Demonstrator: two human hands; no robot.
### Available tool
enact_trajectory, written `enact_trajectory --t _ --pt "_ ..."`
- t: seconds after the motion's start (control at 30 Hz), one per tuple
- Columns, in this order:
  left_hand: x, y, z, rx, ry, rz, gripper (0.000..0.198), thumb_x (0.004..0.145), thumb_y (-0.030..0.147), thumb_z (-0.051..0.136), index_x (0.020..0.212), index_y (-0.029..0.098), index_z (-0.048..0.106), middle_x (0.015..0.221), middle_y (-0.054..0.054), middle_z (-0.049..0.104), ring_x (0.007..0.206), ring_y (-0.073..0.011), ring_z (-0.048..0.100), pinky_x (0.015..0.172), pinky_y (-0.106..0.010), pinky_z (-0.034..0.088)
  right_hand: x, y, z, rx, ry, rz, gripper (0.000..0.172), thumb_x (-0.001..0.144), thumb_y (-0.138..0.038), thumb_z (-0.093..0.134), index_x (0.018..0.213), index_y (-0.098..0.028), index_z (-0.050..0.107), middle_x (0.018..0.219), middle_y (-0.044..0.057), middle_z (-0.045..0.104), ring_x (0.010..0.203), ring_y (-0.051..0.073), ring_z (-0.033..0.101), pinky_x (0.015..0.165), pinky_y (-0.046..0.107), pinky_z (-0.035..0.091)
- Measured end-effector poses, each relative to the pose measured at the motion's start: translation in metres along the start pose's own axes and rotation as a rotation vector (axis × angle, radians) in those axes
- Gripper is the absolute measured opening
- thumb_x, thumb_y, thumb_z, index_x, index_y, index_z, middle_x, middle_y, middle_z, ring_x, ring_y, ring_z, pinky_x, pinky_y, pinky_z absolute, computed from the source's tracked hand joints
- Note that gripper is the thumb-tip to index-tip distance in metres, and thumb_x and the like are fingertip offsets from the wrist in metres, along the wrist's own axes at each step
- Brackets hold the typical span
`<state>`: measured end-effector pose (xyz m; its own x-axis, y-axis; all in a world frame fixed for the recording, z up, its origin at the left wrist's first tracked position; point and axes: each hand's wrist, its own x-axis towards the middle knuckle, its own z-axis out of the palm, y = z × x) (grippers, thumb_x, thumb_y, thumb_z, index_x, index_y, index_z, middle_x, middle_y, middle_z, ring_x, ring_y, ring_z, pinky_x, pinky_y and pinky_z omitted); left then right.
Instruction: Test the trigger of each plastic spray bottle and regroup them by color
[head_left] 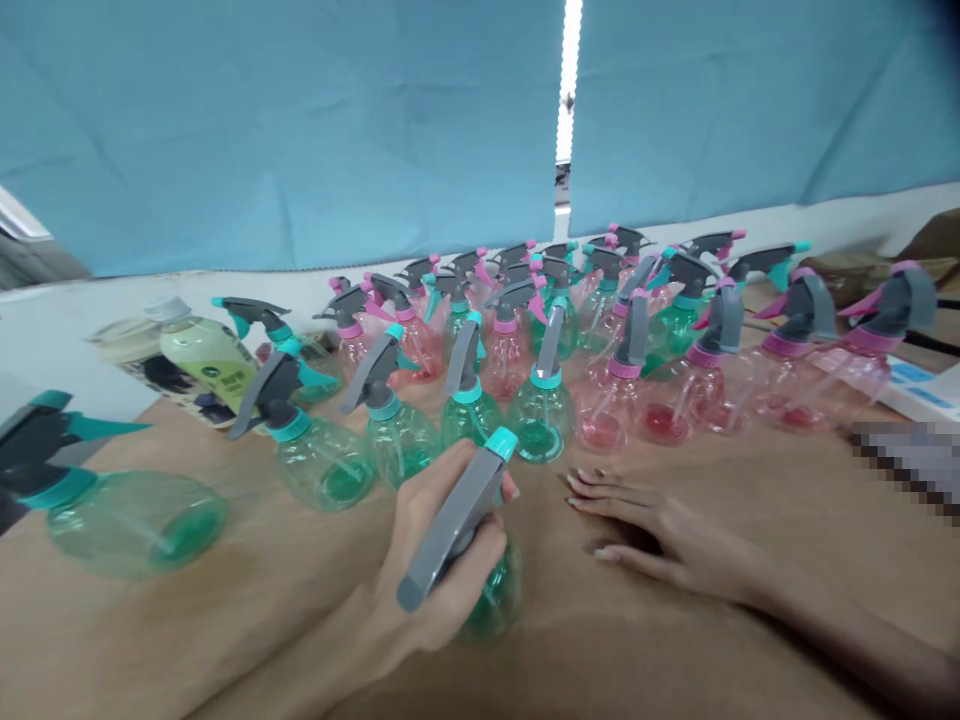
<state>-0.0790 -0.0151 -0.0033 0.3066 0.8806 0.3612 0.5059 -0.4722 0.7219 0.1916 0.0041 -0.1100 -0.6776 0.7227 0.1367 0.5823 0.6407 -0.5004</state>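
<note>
Head view: the left hand (411,525) grips a round, translucent green plastic spray bottle (496,595); the right hand (671,535) rests loosely, unclenched, on the brown desk (600,650).

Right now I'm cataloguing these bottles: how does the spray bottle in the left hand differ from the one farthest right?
The held spray bottle is green with a turquoise nozzle; the far-right spray bottle is pink with a pink nozzle. The left hand grips the held one; the far-right one stands untouched. Both have grey heads.
</note>
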Motion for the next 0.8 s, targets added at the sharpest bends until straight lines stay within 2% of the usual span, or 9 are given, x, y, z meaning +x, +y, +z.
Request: enact_trajectory --t 0.13,0.23,0.5,0.67,0.8 --pt "0.0051 0.0025 -0.0017 -0.024 -0.006 -0.012 0.032 0.073 0.014 0.048 0.100 0.028 0.060 0.085 0.002 0.065 0.051 -0.0135 0.052 0.052 -0.028 0.046 -0.0009 0.0018 0.0016 -0.001 0.001 0.007 0.053 0.091 -0.042 0.053 0.141 -0.027 0.041 0.147 0.003 0.041 0.136 0.023 0.034 0.113 0.046 0.028" --pt "0.0068 0.0037 -0.0015 -0.045 0.020 -0.024 0.037 0.072 0.014 0.048 0.103 0.028 0.062 0.088 0.002 0.065 0.055 -0.0143 0.053 0.054 -0.028 0.048 -0.0012 0.0019 0.0026 0.000 0.007 0.015 0.053 0.091 -0.043 0.054 0.141 -0.028 0.041 0.147 0.003 0.041 0.137 0.023 0.033 0.113 0.046 0.028" --pt "0.0062 0.0013 0.0038 -0.013 0.040 0.063 0.037 0.069 0.011 0.049 0.100 0.026 0.065 0.084 -0.001 0.061 0.071 -0.0173 0.061 0.067 -0.030 0.053 -0.0021 -0.0006 0.0049 0.024 0.043 0.026 0.054 0.090 -0.041 0.055 0.141 -0.029 0.041 0.146 0.002 0.042 0.135 0.023 0.035 0.112 0.045 0.029" --pt "0.0071 0.0014 0.0033 -0.045 0.020 0.074 0.036 0.071 0.012 0.049 0.101 0.025 0.063 0.083 0.000 0.057 0.057 -0.0132 0.054 0.058 -0.028 0.050 -0.0018 -0.0017 0.0054 -0.015 0.058 0.025 0.052 0.091 -0.041 0.055 0.140 -0.028 0.043 0.145 0.002 0.044 0.135 0.022 0.037 0.112 0.044 0.031" --pt "0.0062 0.0009 0.0036 -0.037 0.035 0.085 0.035 0.073 0.012 0.049 0.101 0.026 0.062 0.084 0.000 0.059 0.061 -0.0139 0.057 0.061 -0.027 0.051 -0.0014 -0.0025 0.0062 -0.070 0.046 0.020 0.053 0.092 -0.042 0.052 0.141 -0.025 0.040 0.146 0.003 0.042 0.135 0.021 0.036 0.112 0.044 0.031"
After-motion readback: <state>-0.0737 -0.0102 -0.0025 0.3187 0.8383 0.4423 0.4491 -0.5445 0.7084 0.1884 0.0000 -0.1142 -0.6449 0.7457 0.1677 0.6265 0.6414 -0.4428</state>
